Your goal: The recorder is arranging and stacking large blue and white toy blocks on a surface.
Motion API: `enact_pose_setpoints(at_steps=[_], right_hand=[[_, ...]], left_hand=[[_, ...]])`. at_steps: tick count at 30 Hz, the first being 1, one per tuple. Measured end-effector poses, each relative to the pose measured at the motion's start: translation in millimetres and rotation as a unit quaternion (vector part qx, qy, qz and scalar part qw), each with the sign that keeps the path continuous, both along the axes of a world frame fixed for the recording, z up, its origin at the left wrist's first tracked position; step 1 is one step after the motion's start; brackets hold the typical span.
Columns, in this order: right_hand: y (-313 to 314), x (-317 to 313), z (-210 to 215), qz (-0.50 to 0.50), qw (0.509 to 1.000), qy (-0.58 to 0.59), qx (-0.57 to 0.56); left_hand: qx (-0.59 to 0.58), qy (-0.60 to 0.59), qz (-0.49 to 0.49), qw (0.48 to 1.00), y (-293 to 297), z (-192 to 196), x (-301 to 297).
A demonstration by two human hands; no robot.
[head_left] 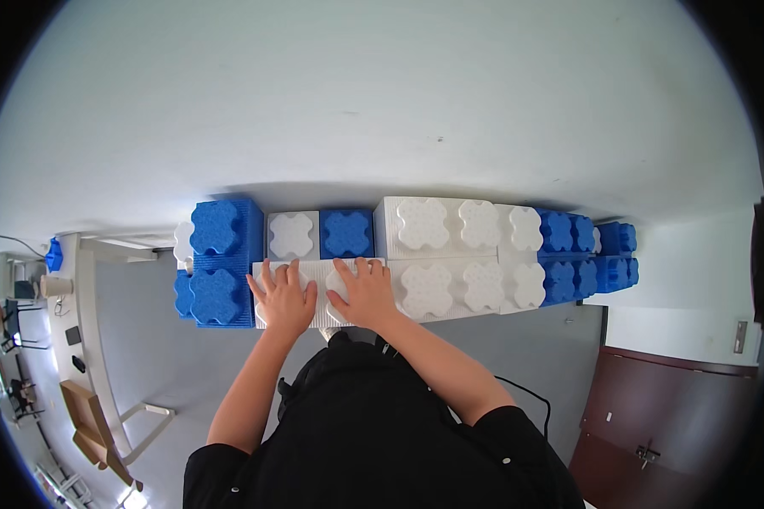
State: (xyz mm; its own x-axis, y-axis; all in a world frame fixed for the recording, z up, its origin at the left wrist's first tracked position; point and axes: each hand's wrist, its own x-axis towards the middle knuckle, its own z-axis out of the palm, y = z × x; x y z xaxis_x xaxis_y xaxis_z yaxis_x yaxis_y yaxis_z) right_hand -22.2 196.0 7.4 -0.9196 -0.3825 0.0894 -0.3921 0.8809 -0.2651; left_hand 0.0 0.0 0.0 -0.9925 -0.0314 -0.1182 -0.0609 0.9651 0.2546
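Note:
A long white foam building block [318,297] with raised clover-shaped studs lies in the front row of a stacked block wall. My left hand [282,297] rests on its left part, fingers spread. My right hand [363,293] lies on its right part, fingers also apart; the palms cover parts of the studs. Just behind sit a small white block [292,235] and a small blue block [346,233]. A taller blue block [216,297] borders the white one on the left. To the right, larger white blocks [426,290] adjoin it.
More blue blocks [558,280] continue the row rightward along a pale wall [382,102]. At the left are a long white table [93,314] and an open cardboard box [89,416]. A dark red door [645,424] stands at the lower right. Grey floor [157,356] shows below.

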Motion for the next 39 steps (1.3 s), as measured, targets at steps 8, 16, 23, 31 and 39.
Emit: enact_pose_setpoints(at_steps=[8, 16, 23, 31, 39], right_hand=[[9, 1, -28, -0.015, 0.989, -0.028, -0.146], [91, -5, -8, 0.071, 0.968, -0.084, -0.227], [228, -11, 46, 0.063, 0.977, -0.185, 0.089], [194, -12, 33, 0.187, 0.965, -0.175, 0.063], [188, -15, 14, 0.2, 0.956, -0.207, 0.064]], left_hand=[[-0.04, 0.035, 0.007, 0.999, 14, 11, 4], [-0.035, 0.082, 0.011, 0.996, 19, -15, 0], [0.166, 0.154, -0.128, 0.966, 138, 25, -68], [0.074, -0.206, -0.103, 0.97, 232, 37, -177], [0.037, -0.208, -0.086, 0.974, 237, 13, -179]])
